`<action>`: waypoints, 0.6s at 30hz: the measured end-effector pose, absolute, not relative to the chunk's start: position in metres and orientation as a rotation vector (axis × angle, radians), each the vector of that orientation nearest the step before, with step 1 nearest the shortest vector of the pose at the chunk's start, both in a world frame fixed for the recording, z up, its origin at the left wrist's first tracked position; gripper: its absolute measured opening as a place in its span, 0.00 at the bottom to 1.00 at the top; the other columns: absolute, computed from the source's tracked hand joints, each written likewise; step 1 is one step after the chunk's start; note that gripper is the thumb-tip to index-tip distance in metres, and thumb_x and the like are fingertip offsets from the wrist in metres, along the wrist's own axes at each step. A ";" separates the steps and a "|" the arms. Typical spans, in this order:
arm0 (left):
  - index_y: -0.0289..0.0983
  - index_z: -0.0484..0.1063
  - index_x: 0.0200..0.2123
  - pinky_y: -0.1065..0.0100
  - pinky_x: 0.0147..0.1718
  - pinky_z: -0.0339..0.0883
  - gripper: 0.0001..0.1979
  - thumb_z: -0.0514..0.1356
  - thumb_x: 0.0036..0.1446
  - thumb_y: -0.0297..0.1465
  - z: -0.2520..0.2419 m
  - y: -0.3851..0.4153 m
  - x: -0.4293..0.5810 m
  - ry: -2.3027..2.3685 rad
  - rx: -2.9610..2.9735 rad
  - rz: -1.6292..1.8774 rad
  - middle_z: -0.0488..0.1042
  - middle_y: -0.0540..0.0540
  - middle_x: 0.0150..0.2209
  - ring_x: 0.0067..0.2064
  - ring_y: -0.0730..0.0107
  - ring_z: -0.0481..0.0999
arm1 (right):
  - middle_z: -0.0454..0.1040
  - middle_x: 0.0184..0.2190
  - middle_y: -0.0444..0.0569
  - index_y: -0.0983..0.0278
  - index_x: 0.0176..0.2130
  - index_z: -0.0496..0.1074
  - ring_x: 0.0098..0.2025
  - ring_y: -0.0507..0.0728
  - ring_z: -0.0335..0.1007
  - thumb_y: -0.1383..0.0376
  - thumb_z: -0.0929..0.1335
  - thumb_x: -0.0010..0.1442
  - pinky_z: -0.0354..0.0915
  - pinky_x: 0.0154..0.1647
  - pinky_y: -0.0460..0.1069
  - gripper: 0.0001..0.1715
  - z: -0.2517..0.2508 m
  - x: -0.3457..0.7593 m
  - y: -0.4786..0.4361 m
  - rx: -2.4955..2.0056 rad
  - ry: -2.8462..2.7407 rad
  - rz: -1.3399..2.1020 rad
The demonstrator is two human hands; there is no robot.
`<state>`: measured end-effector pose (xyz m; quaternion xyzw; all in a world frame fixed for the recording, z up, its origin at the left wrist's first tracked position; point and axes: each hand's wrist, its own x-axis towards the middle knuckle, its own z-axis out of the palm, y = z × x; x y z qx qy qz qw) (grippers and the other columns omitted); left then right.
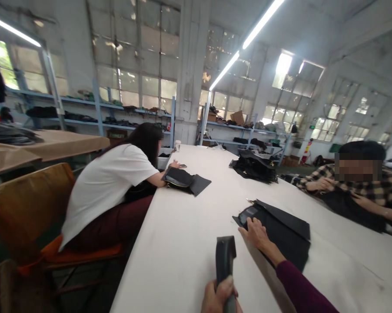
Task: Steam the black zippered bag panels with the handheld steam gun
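Observation:
My left hand (pixel 220 296), at the bottom centre, is wrapped round the handle of a dark grey handheld tool (pixel 224 256), whose wider head points up and away from me. Farther forward and to the right, my right hand (pixel 256 232) rests palm down on the near left corner of a black fabric piece (pixel 285 232), fingers spread. The black piece lies on the white table (pixel 183 243) with a folded panel along its far side. Small metallic parts (pixel 250 201) show at its upper left corner.
A pile of black pieces (pixel 254 165) lies farther up the table. At the left edge a person in a white shirt (pixel 111 187) leans over another black item (pixel 186 180). A person in a checked shirt (pixel 391 187) handles black fabric (pixel 354 208) at the right. Shelves (pixel 231 126) stand behind.

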<state>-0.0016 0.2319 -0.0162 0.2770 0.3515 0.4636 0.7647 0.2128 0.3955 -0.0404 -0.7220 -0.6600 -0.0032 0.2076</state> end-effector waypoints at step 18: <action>0.36 0.64 0.27 0.73 0.15 0.59 0.17 0.52 0.58 0.44 0.004 0.216 -0.009 0.670 0.697 1.054 0.67 0.54 0.12 0.11 0.76 0.65 | 0.66 0.49 0.60 0.66 0.47 0.66 0.54 0.66 0.57 0.66 0.60 0.59 0.54 0.53 0.56 0.16 -0.056 0.191 0.317 -1.989 -2.023 -0.292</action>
